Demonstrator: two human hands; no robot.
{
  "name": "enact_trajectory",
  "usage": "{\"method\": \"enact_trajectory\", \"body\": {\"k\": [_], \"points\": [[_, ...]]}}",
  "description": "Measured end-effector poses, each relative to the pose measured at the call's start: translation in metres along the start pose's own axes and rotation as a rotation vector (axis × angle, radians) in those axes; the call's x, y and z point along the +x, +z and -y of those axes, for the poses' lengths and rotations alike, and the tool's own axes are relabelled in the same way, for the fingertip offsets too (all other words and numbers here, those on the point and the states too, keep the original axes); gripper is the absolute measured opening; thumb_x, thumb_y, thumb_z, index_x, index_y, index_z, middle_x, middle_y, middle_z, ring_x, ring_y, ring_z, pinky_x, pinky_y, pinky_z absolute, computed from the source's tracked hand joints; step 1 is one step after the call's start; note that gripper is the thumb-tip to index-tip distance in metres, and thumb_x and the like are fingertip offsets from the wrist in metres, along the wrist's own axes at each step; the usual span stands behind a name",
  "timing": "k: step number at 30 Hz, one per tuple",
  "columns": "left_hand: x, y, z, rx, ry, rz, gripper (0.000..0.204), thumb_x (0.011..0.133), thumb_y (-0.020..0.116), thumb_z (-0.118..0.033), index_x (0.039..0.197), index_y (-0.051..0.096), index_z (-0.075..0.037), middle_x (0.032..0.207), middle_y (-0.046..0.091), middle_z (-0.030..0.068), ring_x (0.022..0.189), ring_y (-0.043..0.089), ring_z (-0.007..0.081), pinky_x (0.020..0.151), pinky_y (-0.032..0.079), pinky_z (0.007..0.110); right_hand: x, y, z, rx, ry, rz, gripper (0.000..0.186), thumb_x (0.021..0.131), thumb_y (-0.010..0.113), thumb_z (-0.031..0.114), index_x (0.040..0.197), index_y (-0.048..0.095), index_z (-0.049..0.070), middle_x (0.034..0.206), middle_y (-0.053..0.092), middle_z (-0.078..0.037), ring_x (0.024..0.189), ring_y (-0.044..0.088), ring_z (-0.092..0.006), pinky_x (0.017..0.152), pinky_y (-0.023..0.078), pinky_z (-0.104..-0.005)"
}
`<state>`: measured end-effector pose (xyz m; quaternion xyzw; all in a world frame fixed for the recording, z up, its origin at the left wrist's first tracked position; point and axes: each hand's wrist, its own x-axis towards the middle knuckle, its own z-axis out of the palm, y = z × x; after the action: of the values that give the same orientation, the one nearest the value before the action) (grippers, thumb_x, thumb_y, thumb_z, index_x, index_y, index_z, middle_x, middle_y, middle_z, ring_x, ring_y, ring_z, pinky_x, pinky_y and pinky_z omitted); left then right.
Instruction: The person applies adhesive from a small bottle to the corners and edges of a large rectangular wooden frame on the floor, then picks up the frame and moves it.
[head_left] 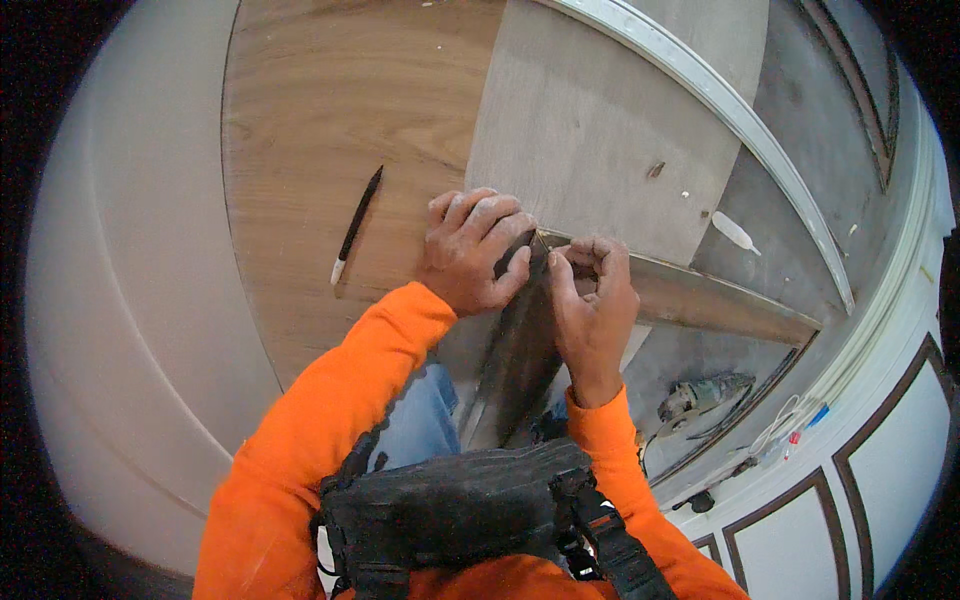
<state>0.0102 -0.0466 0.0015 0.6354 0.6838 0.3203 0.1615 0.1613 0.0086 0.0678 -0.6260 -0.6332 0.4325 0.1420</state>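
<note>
Wood everywhere: brown plank floor [320,130] at upper left, a paler grey sheet [590,120] laid over it to the right. Person kneels above a dark trim strip [520,350] that runs from between the knees up to a corner where it meets a second strip [720,300] going off to the right.

Left hand [470,250] curled, knuckles up, fingers pressed down on the top end of the dark strip. Right hand [590,300] closed to a pinch at the same joint, thumb and forefinger on something thin and pale, perhaps a small nail or sliver; too small to tell.

Risks, as judged:
- Both hands crowd one tight corner; a slip of the pinched piece could jab a fingertip.
- Strip looks held by hand pressure only; easing off the left hand could let it shift and open the joint.
- Pen-like marker [356,225] lies loose on the floor to the left, near the left elbow's sweep; easily knocked away.
- Power tool [700,395] and its cord lie by the right knee; a snag hazard when shifting weight.
- White tube [735,232] lies beyond on the grey sheet, well apart.
</note>
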Motion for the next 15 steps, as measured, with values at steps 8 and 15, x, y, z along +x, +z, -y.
{"method": "enact_trajectory", "body": {"k": [8, 15], "points": [[0.001, -0.001, 0.004, -0.074, -0.023, -0.004, 0.030, 0.073, 0.072, -0.025, 0.101, 0.070, -0.016, 0.108, 0.064, 0.0024, 0.106, 0.058, 0.0251, 0.093, 0.041, 0.044, 0.016, -0.004, 0.013, -0.148, -0.123, 0.123, 0.019, 0.087, 0.067, 0.005, 0.104, 0.059, 0.002, 0.094, 0.066, -0.016, 0.086, 0.069, -0.0318, 0.075, 0.054, -0.0378], [0.003, -0.004, 0.005, -0.115, -0.044, -0.006, 0.024, 0.079, 0.072, -0.025, 0.101, 0.069, -0.015, 0.107, 0.064, 0.0012, 0.107, 0.058, 0.0218, 0.094, 0.040, 0.041, 0.030, -0.007, 0.024, -0.405, -0.231, 0.284, 0.023, 0.087, 0.069, 0.006, 0.106, 0.058, 0.003, 0.094, 0.067, -0.016, 0.087, 0.069, -0.0313, 0.076, 0.054, -0.0379]]}}
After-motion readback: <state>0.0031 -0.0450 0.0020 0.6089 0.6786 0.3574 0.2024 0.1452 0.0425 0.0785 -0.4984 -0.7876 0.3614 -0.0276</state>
